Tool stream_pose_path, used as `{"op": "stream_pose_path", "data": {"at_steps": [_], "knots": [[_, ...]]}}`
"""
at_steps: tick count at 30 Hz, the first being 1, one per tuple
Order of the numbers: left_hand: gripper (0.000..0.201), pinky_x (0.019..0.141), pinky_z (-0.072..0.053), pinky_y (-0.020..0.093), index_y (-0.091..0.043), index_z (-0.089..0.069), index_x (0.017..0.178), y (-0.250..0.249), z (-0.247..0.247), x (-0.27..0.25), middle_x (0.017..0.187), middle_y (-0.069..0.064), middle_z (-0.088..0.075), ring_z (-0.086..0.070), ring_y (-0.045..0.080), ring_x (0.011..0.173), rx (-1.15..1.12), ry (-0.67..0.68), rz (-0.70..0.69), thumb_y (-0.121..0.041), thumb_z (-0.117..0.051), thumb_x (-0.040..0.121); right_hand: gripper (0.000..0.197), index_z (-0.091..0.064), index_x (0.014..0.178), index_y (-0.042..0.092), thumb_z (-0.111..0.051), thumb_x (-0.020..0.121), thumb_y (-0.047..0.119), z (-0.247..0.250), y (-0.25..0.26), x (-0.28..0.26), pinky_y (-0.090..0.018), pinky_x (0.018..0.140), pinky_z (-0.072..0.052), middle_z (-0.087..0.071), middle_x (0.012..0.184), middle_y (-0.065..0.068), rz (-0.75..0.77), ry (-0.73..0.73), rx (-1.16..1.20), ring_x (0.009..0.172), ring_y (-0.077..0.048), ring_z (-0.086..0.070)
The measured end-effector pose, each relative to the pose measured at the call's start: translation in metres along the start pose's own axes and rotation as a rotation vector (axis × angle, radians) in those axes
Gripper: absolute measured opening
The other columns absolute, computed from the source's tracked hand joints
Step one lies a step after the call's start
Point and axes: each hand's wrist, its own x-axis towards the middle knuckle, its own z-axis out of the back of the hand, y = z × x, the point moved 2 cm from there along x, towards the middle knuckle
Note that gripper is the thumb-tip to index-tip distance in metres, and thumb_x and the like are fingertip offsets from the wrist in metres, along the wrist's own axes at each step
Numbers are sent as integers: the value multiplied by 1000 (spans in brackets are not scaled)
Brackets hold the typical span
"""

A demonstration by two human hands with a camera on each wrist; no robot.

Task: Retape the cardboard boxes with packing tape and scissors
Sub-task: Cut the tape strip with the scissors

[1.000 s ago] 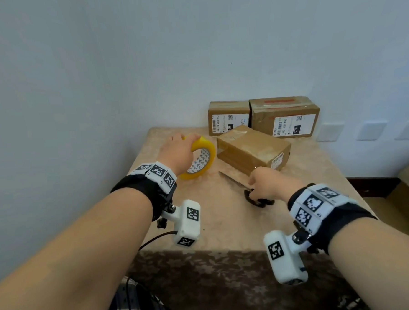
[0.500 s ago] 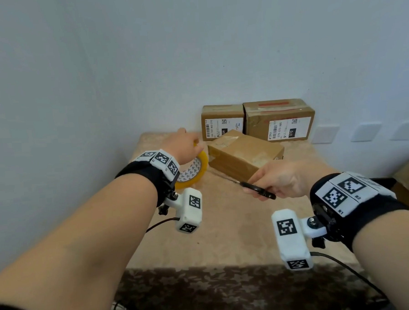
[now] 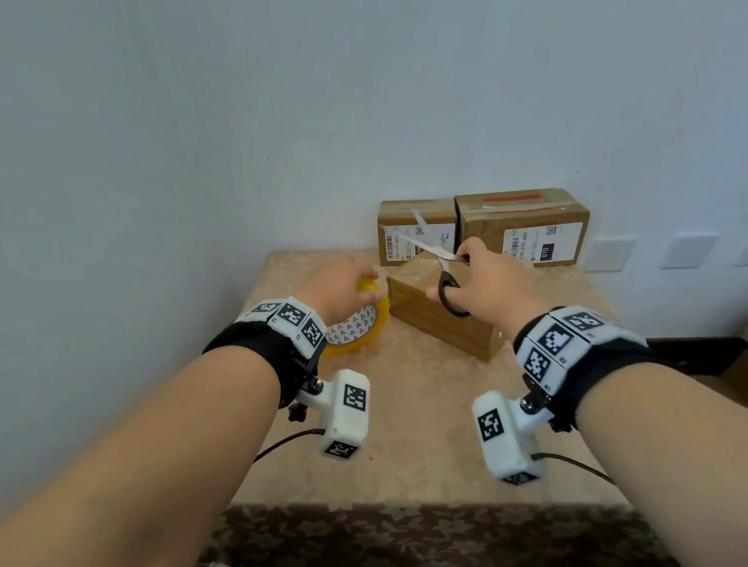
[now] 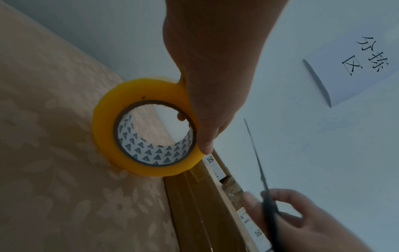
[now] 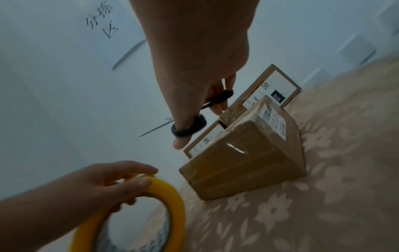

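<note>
A yellow roll of packing tape (image 3: 361, 323) (image 4: 146, 129) (image 5: 151, 213) stands on edge on the table, left of a cardboard box (image 3: 443, 318) (image 5: 244, 162). My left hand (image 3: 338, 289) (image 4: 205, 85) grips the roll's top, thumb on the near face. My right hand (image 3: 489, 286) (image 5: 194, 68) holds black-handled scissors (image 3: 448, 279) (image 5: 187, 126) (image 4: 265, 196) above the box, thumb and fingers through the loops, blades parted and pointing to the far left. Two more boxes (image 3: 417, 229) (image 3: 525, 227) stand against the wall behind.
The beige patterned table (image 3: 414, 433) has bare room in front of the box. Its near edge meets a dark patterned cloth (image 3: 420, 541). A sheet with handwriting (image 4: 356, 59) hangs on the wall. White wall plates (image 3: 609, 253) sit at the right.
My right hand lifted the scissors off the table and carried them up over the near box, with the blades now parted. The left hand stayed on the tape roll.
</note>
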Motion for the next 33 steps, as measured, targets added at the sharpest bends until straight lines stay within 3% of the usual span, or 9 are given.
{"op": "stream_pose_path", "data": {"at_steps": [4, 9, 12, 15, 18, 23, 28, 30, 33], "knots": [[42, 95, -39, 33, -24, -52, 132, 4, 1, -1, 131, 5, -51, -50, 23, 118, -17, -3, 4, -41, -53, 93, 87, -38, 125, 22, -55, 66, 83, -6, -5, 20, -47, 98, -37, -61, 110, -6, -25, 102, -199, 110, -30, -53], [37, 82, -39, 27, -26, -54, 126, 8, 1, 5, 124, 2, -54, -53, 20, 109, -67, -10, 18, -39, -54, 91, 112, -31, 138, 20, -56, 55, 90, -15, -8, 50, -59, 108, -25, -47, 135, -11, -68, 284, -271, 128, -33, -42], [32, 77, -42, 26, -24, -56, 118, 7, 3, 10, 116, -2, -57, -53, 15, 98, -84, -17, 21, -37, -56, 88, 116, -32, 135, 21, -59, 46, 90, -21, -10, 61, -59, 107, -30, -49, 132, -10, -98, 404, -212, 124, -33, -46], [30, 67, -41, 23, -22, -53, 108, 6, 4, 13, 102, -3, -60, -54, 14, 89, -52, -15, 12, -42, -60, 87, 102, -36, 130, 22, -64, 52, 83, -22, -11, 63, -53, 101, -39, -50, 129, -12, -99, 435, -231, 119, -33, -47], [34, 61, -33, 20, -20, -52, 111, -2, 6, 12, 102, -2, -59, -52, 14, 87, 10, 23, -8, -44, -60, 88, 104, -34, 134, 20, -63, 55, 81, -23, -17, 59, -51, 103, -38, -48, 132, -14, -158, 416, -222, 122, -35, -47], [43, 83, -33, 20, -21, -54, 133, -17, 6, 5, 130, -1, -57, -52, 16, 116, 123, 115, -73, -40, -52, 94, 117, -36, 131, 16, -61, 39, 82, -24, -19, 41, -50, 99, -40, -53, 125, -14, -253, 407, -194, 115, -36, -50], [40, 82, -41, 22, -17, -61, 126, -21, 7, -2, 122, 0, -64, -58, 16, 107, 85, 197, -30, -38, -55, 93, 117, -45, 115, 12, -56, 23, 82, -22, -23, 26, -52, 93, -44, -61, 103, -9, -272, 411, -211, 97, -33, -57], [41, 81, -38, 21, -18, -59, 128, -22, 8, -7, 125, -1, -62, -57, 15, 109, 90, 193, -32, -39, -54, 93, 113, -50, 110, 13, -57, 22, 84, -23, -26, 24, -52, 90, -45, -63, 95, -8, -284, 405, -193, 91, -33, -59], [43, 84, -33, 21, -21, -53, 134, -22, 9, -15, 132, -2, -57, -53, 16, 117, 108, 176, -25, -41, -49, 96, 110, -42, 117, 12, -59, 34, 82, -11, -19, 18, -51, 89, -47, -62, 99, -8, -260, 402, -108, 95, -32, -60]]}}
